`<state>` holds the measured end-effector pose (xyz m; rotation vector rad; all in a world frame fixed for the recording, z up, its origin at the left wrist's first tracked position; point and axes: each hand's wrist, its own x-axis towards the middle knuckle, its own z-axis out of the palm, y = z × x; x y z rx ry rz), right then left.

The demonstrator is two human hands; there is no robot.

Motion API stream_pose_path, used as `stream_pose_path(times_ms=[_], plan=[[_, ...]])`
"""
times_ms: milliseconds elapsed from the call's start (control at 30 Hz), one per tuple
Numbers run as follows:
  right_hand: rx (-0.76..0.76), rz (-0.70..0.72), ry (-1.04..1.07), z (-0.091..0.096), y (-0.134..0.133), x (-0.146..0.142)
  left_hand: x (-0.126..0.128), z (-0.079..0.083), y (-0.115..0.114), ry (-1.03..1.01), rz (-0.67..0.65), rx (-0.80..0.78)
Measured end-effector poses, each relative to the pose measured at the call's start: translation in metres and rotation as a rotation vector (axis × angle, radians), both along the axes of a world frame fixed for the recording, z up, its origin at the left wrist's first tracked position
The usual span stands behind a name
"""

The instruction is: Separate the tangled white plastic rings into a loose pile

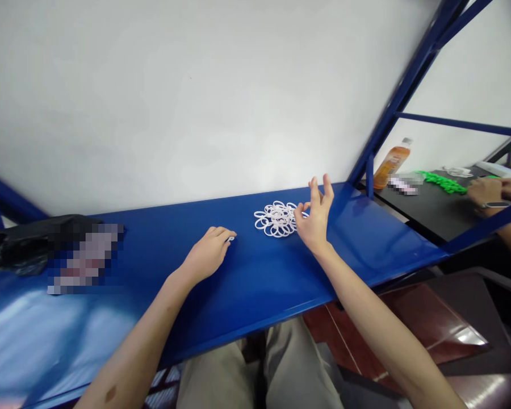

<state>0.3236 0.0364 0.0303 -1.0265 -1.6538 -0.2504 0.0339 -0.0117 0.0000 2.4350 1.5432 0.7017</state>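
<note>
On the blue tabletop (255, 284) lies a loose pile of thin white rings (277, 220). My right hand (315, 218) is at the pile's right edge, thumb and index finger pinched on a white ring, its other fingers raised and spread. Left of the pile, my left hand (208, 253) rests low over the table with its fingers bent together. A small white looped piece (230, 239) pokes out under those fingertips; it looks like part of a ring, mostly hidden by the fingers.
A black plastic bag (21, 244) and a blurred-out packet (89, 258) lie at the left. Blue frame bars (402, 96) rise at the right. Beyond them, a black table (413, 207) holds an orange drink bottle (392, 165), a green chain (445, 183) and another person's hands (488, 192).
</note>
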Motion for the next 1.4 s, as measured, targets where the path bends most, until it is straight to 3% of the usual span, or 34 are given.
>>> stream_pose_path(times_ms=[433,667,900,1133,1400], plan=[[-0.113,0.165,0.014,-0.009,0.007,-0.003,0.006,0.009,-0.001,-0.121,0.045,0.038],[-0.249,0.494,-0.28,-0.017,-0.013,-0.03,0.025,0.028,-0.012,-0.446,0.015,-0.066],[-0.354,0.525,-0.32,-0.025,-0.024,-0.046,0.035,0.026,-0.016,-0.733,-0.052,-0.229],[-0.278,0.562,-0.29,-0.032,-0.018,-0.043,0.034,0.027,-0.018,-0.592,-0.053,-0.209],[-0.286,0.592,-0.424,-0.032,-0.017,-0.042,0.033,0.018,-0.018,-0.28,-0.102,0.064]])
